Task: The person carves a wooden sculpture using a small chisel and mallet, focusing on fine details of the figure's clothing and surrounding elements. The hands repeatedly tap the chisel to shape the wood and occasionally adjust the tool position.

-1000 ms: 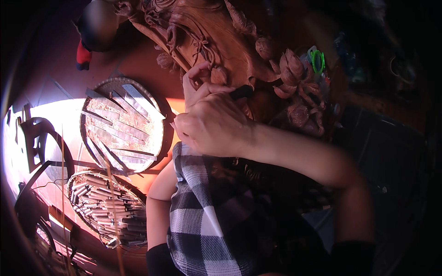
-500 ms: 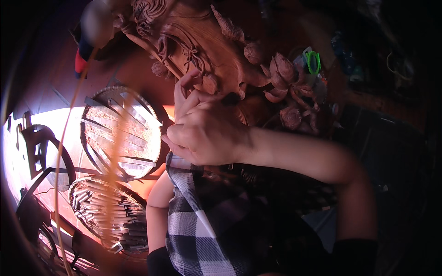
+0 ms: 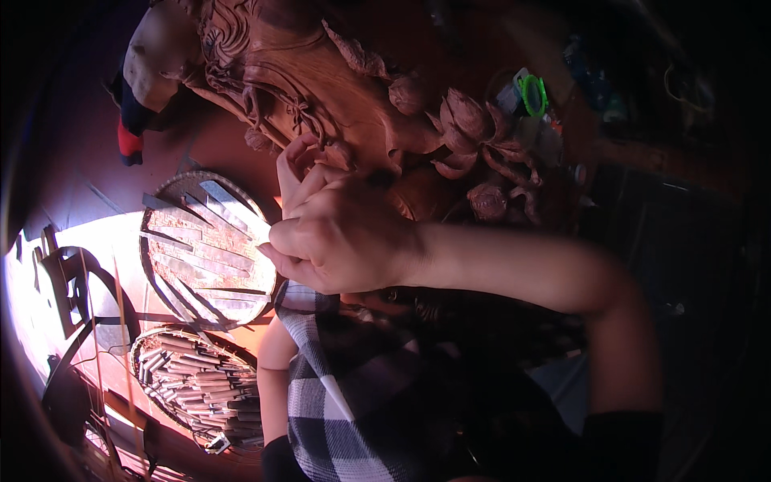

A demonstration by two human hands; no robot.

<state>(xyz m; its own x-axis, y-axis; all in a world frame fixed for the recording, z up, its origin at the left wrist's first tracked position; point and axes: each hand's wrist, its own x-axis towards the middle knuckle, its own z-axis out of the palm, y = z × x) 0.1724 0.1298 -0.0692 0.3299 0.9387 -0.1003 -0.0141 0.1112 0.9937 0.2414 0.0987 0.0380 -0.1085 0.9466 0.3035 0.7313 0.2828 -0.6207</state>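
Note:
A reddish-brown wood carving [image 3: 345, 96] with lotus flowers, buds and curling stems fills the upper middle. My right hand [image 3: 349, 233] is closed at its near left edge, knuckles up, with the forearm reaching in from the right. Whatever it grips is hidden beneath the fingers. My left forearm [image 3: 277, 361] rises from below and passes behind the right hand, which covers most of my left hand. Bent fingers [image 3: 297, 157] show just above the right fist, close to a carved bud; I cannot tell which hand they belong to. A black-and-white checked cloth [image 3: 321, 394] hangs below the hands.
To the left, a round woven tray [image 3: 145, 253] holds flat metal blades. Below it stands a basket [image 3: 136, 377] full of wooden-handled tools. A carved lotus [image 3: 466, 128] projects at right, near a bright green ring-shaped thing [image 3: 532, 95]. Thin orange strands [image 3: 95, 345] hang at left.
The whole view has shifted, so the carving and hands appear further left and the trays lower. The blurred orange strand no longer crosses the baskets. The right hand keeps its closed pose.

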